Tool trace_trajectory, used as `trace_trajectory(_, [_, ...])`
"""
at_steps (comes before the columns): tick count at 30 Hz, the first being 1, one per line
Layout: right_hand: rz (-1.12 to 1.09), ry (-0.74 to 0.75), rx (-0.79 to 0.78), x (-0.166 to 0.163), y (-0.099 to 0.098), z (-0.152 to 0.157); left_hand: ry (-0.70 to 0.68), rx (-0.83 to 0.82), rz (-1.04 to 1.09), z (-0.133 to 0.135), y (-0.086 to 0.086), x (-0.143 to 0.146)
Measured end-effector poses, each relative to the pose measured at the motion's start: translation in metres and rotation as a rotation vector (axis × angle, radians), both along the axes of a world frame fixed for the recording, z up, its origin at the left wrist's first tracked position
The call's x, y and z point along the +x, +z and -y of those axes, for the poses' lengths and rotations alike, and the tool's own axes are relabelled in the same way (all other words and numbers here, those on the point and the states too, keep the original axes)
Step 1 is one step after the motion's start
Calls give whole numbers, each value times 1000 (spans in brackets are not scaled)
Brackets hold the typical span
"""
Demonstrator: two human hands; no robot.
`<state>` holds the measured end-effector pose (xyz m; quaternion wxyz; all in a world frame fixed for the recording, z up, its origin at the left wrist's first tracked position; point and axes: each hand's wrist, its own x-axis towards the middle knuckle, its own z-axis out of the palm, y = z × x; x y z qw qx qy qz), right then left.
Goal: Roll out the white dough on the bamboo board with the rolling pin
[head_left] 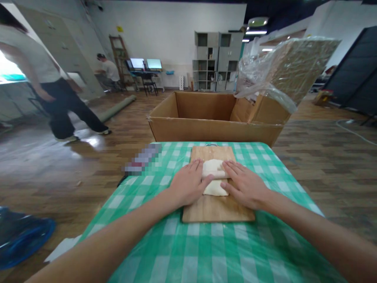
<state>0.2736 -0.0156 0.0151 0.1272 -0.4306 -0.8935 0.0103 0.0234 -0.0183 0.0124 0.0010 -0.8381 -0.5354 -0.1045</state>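
A pale, flattened piece of dough (216, 188) lies on a wooden cutting board (218, 212). Across the dough runs a light-coloured rolling pin (215, 175), with both its ends hidden under my hands. My left hand (190, 181) rests over the left end, fingers stretched forward and thumb pointing inward. On the right end, my right hand (244, 182) lies the same way, its fingers extended and its thumb close to the dough's lower right edge. Both palms face down, and what they touch underneath is hidden.
A green-and-white checked cloth (194, 251) covers the table. A blurred-out flat object (143, 159) lies at its far left corner. Beyond the table stands a large open cardboard box (212, 127). A person (50, 74) is on the left; another person (110, 70) sits farther back.
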Motion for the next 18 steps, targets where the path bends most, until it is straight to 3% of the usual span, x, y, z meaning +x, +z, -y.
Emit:
trace_trajectory(5, [25,-10,-72,-15,-4,-84,-69,-45,-26,-72,2,-2])
trace_trajectory(9, [60,14,-21,-21,-7,-111,-36,-63,-2,-98,2,-2])
trace_trajectory(13, [46,-65,20,-20,-8,-84,-35,8,-6,-81,1,0])
trace_trajectory(15, [17,-124,2,-17,-8,-57,-10,35,1,-59,1,0])
trace_trajectory(18, [7,-98,31,-13,-6,-11,-3,40,13,-20,0,0])
